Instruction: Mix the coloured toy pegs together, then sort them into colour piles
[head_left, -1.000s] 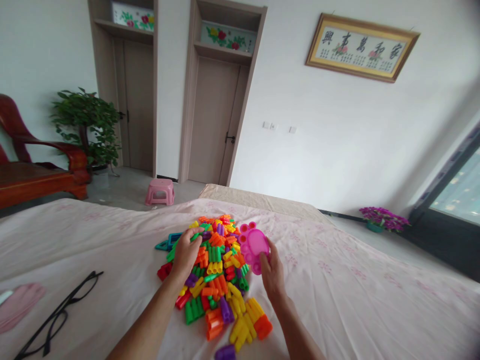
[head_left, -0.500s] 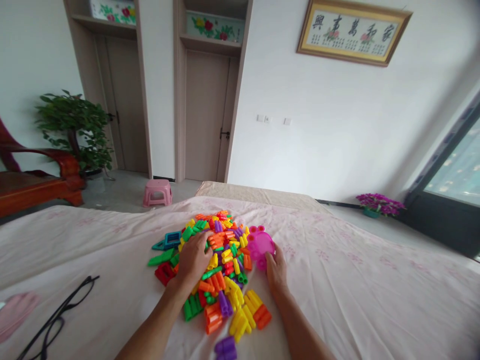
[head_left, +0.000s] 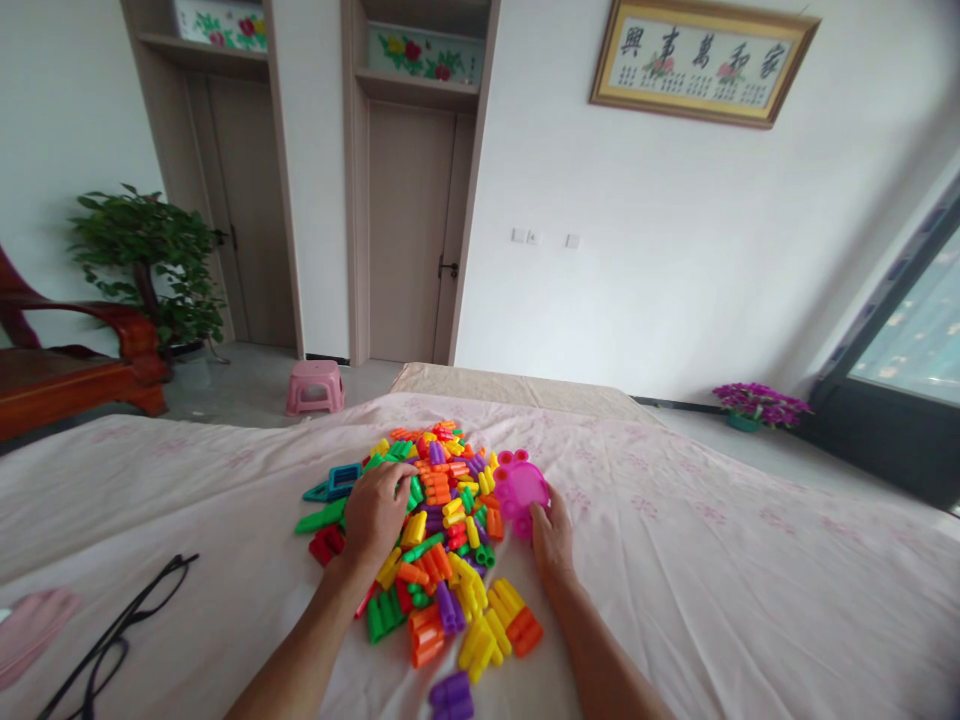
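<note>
A heap of plastic blocks (head_left: 454,515) in orange, yellow, green, purple and red lies on the pale flowered cloth (head_left: 712,560). My left hand (head_left: 379,505) rests over the heap's left side, fingers bent toward the blocks; whatever its fingertips hold, if anything, is hidden. At the heap's right edge, my right hand (head_left: 553,530) grips a pink round piece (head_left: 525,485) with small knobs around its rim, thumb on top. Blue-green frame pieces (head_left: 344,480) and a long green piece (head_left: 321,516) lie left of my left hand.
Black glasses (head_left: 124,625) and a pink cloth item (head_left: 34,630) lie at the left. Loose purple blocks (head_left: 451,695) sit at the near edge. Beyond the cloth stand a pink stool (head_left: 315,386), a wooden chair (head_left: 82,350) and potted flowers (head_left: 759,405).
My left hand has shifted slightly left and back over the heap, uncovering some orange and yellow blocks. My right hand keeps the pink piece in nearly the same place.
</note>
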